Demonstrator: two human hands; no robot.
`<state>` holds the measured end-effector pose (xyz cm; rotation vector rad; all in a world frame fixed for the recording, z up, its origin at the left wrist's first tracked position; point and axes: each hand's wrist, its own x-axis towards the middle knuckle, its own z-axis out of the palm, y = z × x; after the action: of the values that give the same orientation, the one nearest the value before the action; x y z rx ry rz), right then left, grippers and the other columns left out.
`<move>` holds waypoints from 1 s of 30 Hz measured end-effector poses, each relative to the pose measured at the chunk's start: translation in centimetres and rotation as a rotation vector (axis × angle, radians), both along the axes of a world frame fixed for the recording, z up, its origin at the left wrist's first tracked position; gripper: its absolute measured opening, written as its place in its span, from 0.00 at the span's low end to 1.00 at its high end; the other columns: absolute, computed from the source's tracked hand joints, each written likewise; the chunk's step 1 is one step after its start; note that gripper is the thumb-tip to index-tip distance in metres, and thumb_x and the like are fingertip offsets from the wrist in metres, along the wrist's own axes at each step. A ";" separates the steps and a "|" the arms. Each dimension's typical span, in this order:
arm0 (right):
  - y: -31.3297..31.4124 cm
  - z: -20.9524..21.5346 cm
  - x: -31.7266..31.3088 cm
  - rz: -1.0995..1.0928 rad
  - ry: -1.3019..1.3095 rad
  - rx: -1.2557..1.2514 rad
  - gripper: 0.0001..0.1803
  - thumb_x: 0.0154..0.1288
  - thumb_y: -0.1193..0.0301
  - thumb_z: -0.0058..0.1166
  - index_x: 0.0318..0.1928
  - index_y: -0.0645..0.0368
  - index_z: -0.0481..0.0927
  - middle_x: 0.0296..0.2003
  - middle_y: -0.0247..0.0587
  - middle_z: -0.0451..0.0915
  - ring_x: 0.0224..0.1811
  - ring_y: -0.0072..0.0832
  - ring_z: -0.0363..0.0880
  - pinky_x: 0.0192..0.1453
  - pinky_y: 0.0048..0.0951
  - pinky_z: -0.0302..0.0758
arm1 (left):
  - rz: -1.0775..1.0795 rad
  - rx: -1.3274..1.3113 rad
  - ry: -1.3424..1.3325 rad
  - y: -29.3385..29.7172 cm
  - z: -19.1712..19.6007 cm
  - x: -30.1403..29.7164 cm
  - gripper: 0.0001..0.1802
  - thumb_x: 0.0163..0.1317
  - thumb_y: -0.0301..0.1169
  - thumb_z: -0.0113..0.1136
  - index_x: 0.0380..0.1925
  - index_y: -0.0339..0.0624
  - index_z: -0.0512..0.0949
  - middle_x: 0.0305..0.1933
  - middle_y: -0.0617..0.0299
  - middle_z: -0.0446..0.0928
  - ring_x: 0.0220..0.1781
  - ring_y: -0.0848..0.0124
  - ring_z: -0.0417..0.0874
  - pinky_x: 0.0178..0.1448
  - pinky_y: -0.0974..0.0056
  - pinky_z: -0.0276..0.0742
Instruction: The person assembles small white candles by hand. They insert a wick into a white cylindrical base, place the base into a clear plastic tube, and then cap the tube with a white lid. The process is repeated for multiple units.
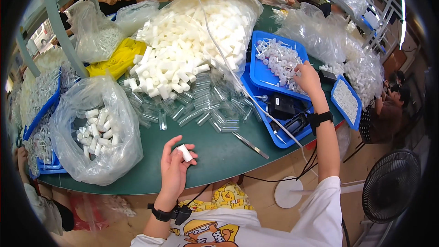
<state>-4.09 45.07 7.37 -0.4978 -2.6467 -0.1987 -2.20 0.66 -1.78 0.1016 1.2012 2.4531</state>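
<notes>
My left hand (174,164) is closed around a short white cylinder (184,153), held just above the near edge of the green table. My right hand (307,78) reaches into the upper blue tray (259,71), where small translucent plastic caps with stems (276,59) are heaped. Its fingers are bent together at the right side of that heap; whatever is between them is hidden. Clear plastic tubes (201,105) lie loose in the middle of the table. Behind them, many white cylinders (167,71) spill out of a large clear bag (247,7).
A clear bag (123,151) of white cylinders stands at left. Under the upper tray, another blue tray (283,144) holds a black adapter (281,106). Tweezers (250,145) lie near the front edge. A white cable (215,41) crosses the table. A black fan (391,185) stands at right.
</notes>
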 end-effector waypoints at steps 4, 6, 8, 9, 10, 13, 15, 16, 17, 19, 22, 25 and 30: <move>-1.1 0.0 -0.2 0.093 0.035 0.048 0.14 0.44 0.71 0.64 0.33 0.60 0.79 0.35 0.46 0.75 0.38 0.45 0.76 0.44 0.40 0.74 | 0.017 0.004 0.082 -0.2 -1.4 -0.1 0.09 0.64 0.23 0.40 0.43 0.37 0.68 0.42 0.52 0.73 0.40 0.67 0.77 0.43 0.64 0.74; -1.1 -0.2 -0.2 0.127 0.051 0.017 0.14 0.44 0.70 0.64 0.33 0.60 0.79 0.34 0.47 0.76 0.38 0.44 0.77 0.43 0.40 0.74 | 0.002 0.040 0.071 -0.3 -1.4 -0.2 0.10 0.62 0.21 0.40 0.42 0.37 0.68 0.41 0.53 0.74 0.39 0.68 0.77 0.43 0.65 0.73; -0.6 -0.5 -0.1 0.121 0.042 -0.043 0.14 0.44 0.70 0.64 0.34 0.60 0.79 0.33 0.46 0.77 0.38 0.43 0.77 0.43 0.39 0.74 | -0.009 0.025 0.071 -0.1 -1.3 -0.2 0.11 0.60 0.18 0.40 0.41 0.36 0.68 0.41 0.53 0.74 0.38 0.68 0.77 0.41 0.66 0.73; -0.5 -0.6 -0.1 0.154 0.081 -0.067 0.15 0.44 0.70 0.64 0.34 0.61 0.79 0.32 0.46 0.78 0.37 0.42 0.77 0.42 0.38 0.74 | -0.013 0.019 0.070 0.0 -1.3 -0.1 0.12 0.58 0.17 0.40 0.41 0.36 0.68 0.41 0.53 0.74 0.38 0.68 0.77 0.41 0.66 0.73; -0.4 -0.7 0.0 0.186 0.121 -0.090 0.15 0.45 0.70 0.64 0.35 0.61 0.78 0.32 0.46 0.78 0.35 0.40 0.77 0.41 0.37 0.74 | -0.028 0.032 0.077 -0.1 -1.4 -0.1 0.12 0.58 0.16 0.41 0.41 0.36 0.68 0.41 0.53 0.74 0.37 0.68 0.77 0.40 0.66 0.73; -0.6 -0.4 -0.1 0.210 0.256 -0.295 0.14 0.47 0.70 0.63 0.36 0.62 0.78 0.32 0.45 0.80 0.30 0.34 0.76 0.37 0.33 0.74 | -0.061 0.057 0.104 -0.4 -2.0 -0.1 0.13 0.56 0.15 0.42 0.41 0.36 0.68 0.40 0.52 0.74 0.36 0.68 0.77 0.37 0.66 0.73; -0.5 0.0 -0.3 0.246 0.402 -0.411 0.14 0.49 0.71 0.61 0.37 0.63 0.77 0.32 0.42 0.80 0.26 0.26 0.74 0.34 0.27 0.72 | -0.077 0.061 0.129 -0.4 -2.1 -0.3 0.12 0.56 0.15 0.43 0.40 0.36 0.67 0.40 0.52 0.74 0.36 0.68 0.78 0.35 0.67 0.74; -1.3 0.5 -0.3 0.261 0.499 -0.438 0.15 0.50 0.71 0.62 0.38 0.65 0.76 0.32 0.41 0.79 0.27 0.23 0.74 0.34 0.25 0.72 | -0.073 0.015 0.129 -0.4 -1.9 -0.2 0.12 0.56 0.15 0.43 0.40 0.37 0.67 0.39 0.53 0.74 0.35 0.68 0.77 0.33 0.68 0.73; -2.0 0.9 0.1 0.280 0.556 -0.491 0.15 0.51 0.72 0.62 0.39 0.65 0.76 0.33 0.40 0.79 0.28 0.22 0.74 0.34 0.25 0.72 | -0.071 -0.031 0.129 -0.1 -1.4 -0.1 0.11 0.56 0.16 0.43 0.39 0.38 0.66 0.38 0.53 0.74 0.34 0.69 0.77 0.32 0.69 0.72; -4.7 1.8 0.5 0.337 0.617 -0.729 0.15 0.54 0.73 0.61 0.41 0.66 0.75 0.34 0.39 0.79 0.29 0.21 0.74 0.35 0.23 0.72 | -0.060 -0.092 0.120 0.0 -0.7 0.0 0.12 0.56 0.16 0.45 0.40 0.39 0.63 0.37 0.52 0.75 0.33 0.69 0.78 0.29 0.70 0.71; -13.3 3.5 3.1 0.519 0.513 -1.294 0.13 0.58 0.76 0.57 0.44 0.65 0.75 0.35 0.38 0.79 0.32 0.20 0.75 0.38 0.19 0.72 | -0.020 -0.082 0.124 -0.3 -0.7 0.2 0.14 0.56 0.15 0.46 0.41 0.41 0.61 0.38 0.49 0.76 0.33 0.68 0.78 0.28 0.71 0.71; -20.2 2.8 6.4 0.584 0.175 -1.623 0.16 0.58 0.78 0.57 0.47 0.66 0.75 0.36 0.40 0.79 0.35 0.18 0.75 0.40 0.20 0.73 | -0.052 -0.063 0.139 -0.3 -0.9 0.1 0.14 0.57 0.16 0.47 0.41 0.41 0.60 0.41 0.43 0.75 0.34 0.66 0.80 0.30 0.69 0.74; -25.6 -1.9 7.7 0.598 -0.189 -2.060 0.16 0.59 0.81 0.55 0.50 0.69 0.74 0.42 0.42 0.78 0.38 0.21 0.76 0.45 0.23 0.74 | -0.082 -0.003 0.188 -0.2 -1.3 0.0 0.11 0.60 0.16 0.47 0.39 0.39 0.60 0.50 0.36 0.73 0.42 0.60 0.82 0.44 0.59 0.82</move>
<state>3.58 19.47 5.50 -0.1014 -1.9369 2.7313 -2.19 0.46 -3.12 0.3800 1.2505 2.4132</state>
